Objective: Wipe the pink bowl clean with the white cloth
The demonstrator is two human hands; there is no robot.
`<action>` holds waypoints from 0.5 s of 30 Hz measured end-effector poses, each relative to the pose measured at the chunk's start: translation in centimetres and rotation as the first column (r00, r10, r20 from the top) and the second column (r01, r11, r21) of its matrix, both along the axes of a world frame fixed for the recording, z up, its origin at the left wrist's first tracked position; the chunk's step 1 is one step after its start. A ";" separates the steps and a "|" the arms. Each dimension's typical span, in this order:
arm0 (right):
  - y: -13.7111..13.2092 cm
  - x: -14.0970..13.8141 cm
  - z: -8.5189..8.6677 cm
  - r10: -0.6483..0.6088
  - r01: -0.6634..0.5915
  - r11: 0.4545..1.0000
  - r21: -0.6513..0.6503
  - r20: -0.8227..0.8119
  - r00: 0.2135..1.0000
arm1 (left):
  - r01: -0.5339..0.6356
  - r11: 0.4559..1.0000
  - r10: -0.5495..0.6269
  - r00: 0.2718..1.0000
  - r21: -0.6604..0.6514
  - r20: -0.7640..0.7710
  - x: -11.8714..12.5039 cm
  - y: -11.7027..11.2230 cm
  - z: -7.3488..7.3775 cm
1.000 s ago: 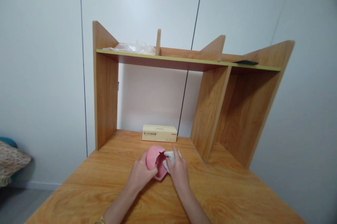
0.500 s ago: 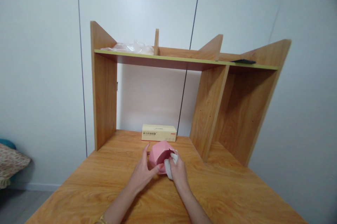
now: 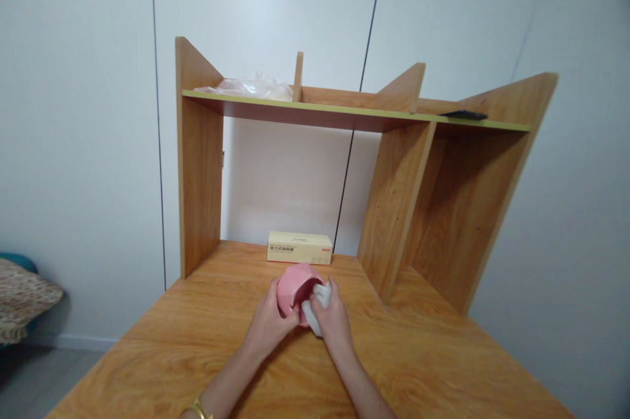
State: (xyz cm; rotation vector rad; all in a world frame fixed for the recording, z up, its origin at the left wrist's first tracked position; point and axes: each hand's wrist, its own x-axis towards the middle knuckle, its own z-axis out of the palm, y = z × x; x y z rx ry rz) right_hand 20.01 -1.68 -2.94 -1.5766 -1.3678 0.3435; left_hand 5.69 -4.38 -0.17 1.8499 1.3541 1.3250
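A pink faceted bowl (image 3: 294, 286) is tipped on its side just above the wooden desk (image 3: 418, 353), its opening turned toward the right. My left hand (image 3: 268, 324) wraps its fingers round the bowl's left side. My right hand (image 3: 332, 320) is closed on a crumpled white cloth (image 3: 317, 297) and presses it into the bowl's opening. Both forearms reach in from the bottom edge, and a gold bracelet (image 3: 199, 409) sits on the left wrist.
A beige box with print (image 3: 299, 247) lies at the back of the desk under the wooden shelf unit (image 3: 394, 209). Crumpled clear plastic (image 3: 251, 86) and a flat black object (image 3: 465, 115) rest on the top shelf. A patterned cushion (image 3: 22, 297) shows at far left.
The bowl has been turned in my left hand, and the cloth in my right hand has shifted from the upper rim down into the opening. The view drifted slightly.
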 end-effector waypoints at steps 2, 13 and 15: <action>0.0 0.0 -0.1 -0.001 0.001 1.000 -0.008 0.017 1.000 | -0.012 1.000 0.011 1.000 -0.017 -0.014 0.0 0.0 0.0; -0.1 -0.1 -0.1 0.032 -0.032 0.999 -0.041 -0.008 0.999 | -0.061 0.998 0.060 0.998 -0.029 -0.034 -0.3 0.4 -0.3; -0.1 -0.1 -0.1 0.036 -0.036 0.999 -0.027 -0.009 0.999 | -0.064 0.998 0.063 0.997 -0.024 -0.034 -0.2 0.3 -0.3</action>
